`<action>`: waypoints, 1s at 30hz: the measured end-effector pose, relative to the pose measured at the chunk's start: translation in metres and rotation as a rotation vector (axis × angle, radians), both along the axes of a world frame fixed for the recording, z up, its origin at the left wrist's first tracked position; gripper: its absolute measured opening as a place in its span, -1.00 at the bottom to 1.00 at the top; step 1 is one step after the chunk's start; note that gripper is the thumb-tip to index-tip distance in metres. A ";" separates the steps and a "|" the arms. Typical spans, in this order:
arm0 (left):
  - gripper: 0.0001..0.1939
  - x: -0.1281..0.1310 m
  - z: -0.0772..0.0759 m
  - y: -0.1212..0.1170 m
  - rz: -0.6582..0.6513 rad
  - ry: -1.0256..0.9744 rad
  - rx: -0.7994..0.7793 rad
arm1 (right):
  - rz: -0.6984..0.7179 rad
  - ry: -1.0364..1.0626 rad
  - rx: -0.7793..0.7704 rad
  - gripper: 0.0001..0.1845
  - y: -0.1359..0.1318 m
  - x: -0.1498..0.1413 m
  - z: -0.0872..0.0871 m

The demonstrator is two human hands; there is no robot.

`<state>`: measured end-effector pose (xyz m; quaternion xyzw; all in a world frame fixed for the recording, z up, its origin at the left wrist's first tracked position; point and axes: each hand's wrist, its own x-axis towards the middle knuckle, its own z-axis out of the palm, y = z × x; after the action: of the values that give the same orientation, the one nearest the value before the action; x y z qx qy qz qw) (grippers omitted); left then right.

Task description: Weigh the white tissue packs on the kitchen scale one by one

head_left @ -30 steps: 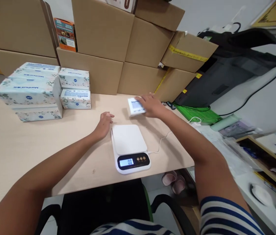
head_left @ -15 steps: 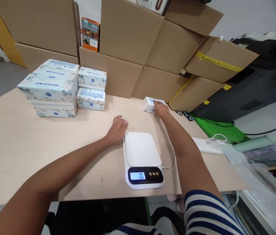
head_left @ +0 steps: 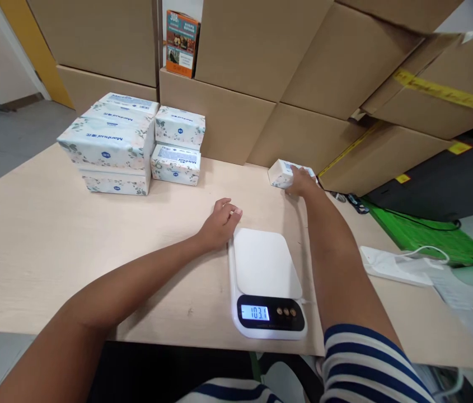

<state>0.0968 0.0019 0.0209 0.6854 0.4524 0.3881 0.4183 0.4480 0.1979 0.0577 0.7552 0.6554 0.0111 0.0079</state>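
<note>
Several cardboard boxes (head_left: 261,45) run past the top edge; the desk (head_left: 30,240) is cut off at the left. On it stands a scale (head_left: 265,263); beyond that, near the boxes, lies a tissue pack (head_left: 280,174), partly covered by the right hand (head_left: 302,182), which grips it. The left hand (head_left: 219,225), loosely spread, is at the scale's far left corner; whether they touch, I cannot tell

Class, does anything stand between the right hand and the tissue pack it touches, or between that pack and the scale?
Nothing visible. The right hand is on the tissue pack; no object shows between that pack and the scale. The left hand is aside, at the scale's far left corner.
</note>
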 end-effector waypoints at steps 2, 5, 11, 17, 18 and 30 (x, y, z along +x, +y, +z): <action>-0.72 0.000 0.002 0.000 -0.013 0.004 0.000 | -0.017 0.009 -0.004 0.33 0.002 -0.001 -0.002; -0.71 0.001 0.004 -0.001 -0.021 0.007 -0.009 | -0.052 0.023 0.007 0.26 0.003 -0.006 -0.006; -0.72 0.002 0.006 -0.003 -0.027 0.000 -0.022 | -0.103 0.048 -0.018 0.37 0.007 -0.010 -0.008; -0.70 0.001 0.008 -0.005 -0.030 0.006 -0.051 | -0.152 0.005 -0.061 0.31 0.013 -0.012 -0.006; -0.70 0.000 0.008 -0.005 -0.030 0.008 -0.059 | -0.154 0.002 -0.061 0.30 0.013 -0.013 -0.006; -0.68 0.000 0.015 -0.009 -0.040 0.024 -0.100 | -0.098 0.065 0.023 0.27 0.025 0.001 -0.018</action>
<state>0.0966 -0.0071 0.0364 0.6772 0.4626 0.3484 0.4539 0.4489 0.2225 0.0394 0.7864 0.6173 -0.0062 -0.0216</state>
